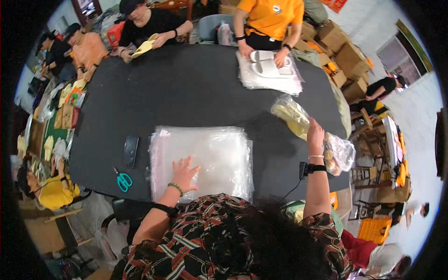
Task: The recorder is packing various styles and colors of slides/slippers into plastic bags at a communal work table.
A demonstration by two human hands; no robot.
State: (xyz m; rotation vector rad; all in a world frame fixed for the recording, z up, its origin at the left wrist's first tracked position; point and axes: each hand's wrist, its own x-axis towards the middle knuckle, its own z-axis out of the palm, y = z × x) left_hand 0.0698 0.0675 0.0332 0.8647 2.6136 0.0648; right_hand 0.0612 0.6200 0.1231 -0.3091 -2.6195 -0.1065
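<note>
Head view: right hand (315, 135) grips a filled plastic bag (298, 119); it could slip. Left hand (184, 173) lies flat and spread on the slick clear-bag stack (200, 161).

A dark phone (131, 151) is seen lying on the black table (186, 88), with teal-handled scissors (123, 180) set just below it near the table's edge. Across the table, white shoe insoles (267, 63) are being pressed onto a pile of clear bags (270, 74) by a person in an orange shirt (270, 18), while a yellow piece (143, 46) is held by a person in black (149, 21). Brown cartons (343, 56) are stacked at the far right.
</note>
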